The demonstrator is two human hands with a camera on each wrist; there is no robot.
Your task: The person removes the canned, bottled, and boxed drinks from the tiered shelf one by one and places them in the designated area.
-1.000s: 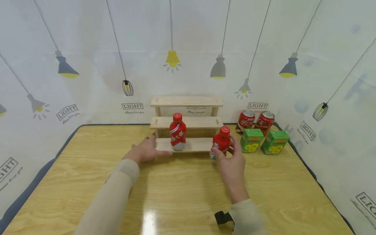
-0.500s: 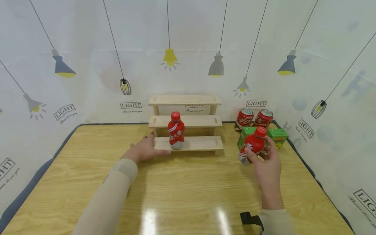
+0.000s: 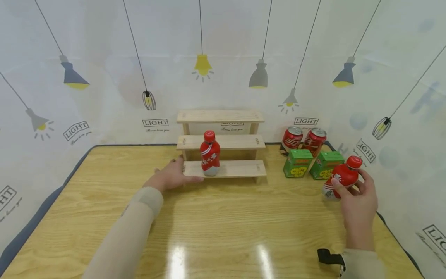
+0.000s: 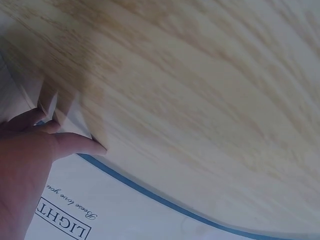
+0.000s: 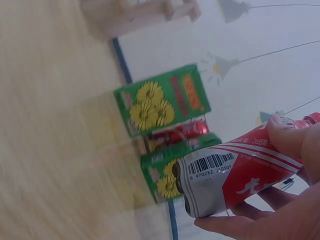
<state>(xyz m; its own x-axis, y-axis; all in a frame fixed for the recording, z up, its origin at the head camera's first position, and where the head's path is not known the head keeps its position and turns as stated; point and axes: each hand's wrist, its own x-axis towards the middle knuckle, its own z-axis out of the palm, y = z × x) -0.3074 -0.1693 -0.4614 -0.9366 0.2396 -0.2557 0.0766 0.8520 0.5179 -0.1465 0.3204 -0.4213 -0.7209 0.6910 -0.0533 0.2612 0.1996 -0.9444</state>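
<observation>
My left hand grips the left end of a small three-tier wooden display stand, its thumb lying along the front of the lowest step. On that step, left of its middle, a red plastic drink bottle stands upright. My right hand holds a second red bottle at the right of the table, tilted with its cap up and to the right. This bottle overlaps one green drink carton in the head view. Its silver-grey lower part and barcode face the right wrist camera.
Another green carton stands between that carton and the stand. Behind the cartons are two red cans, close to the back wall. A white printed cloth surrounds the wooden table at the back and sides.
The right hand has carried its bottle rightward from the stand's right end, past the front of the cartons. The left hand and the bottle on the step have stayed put.
</observation>
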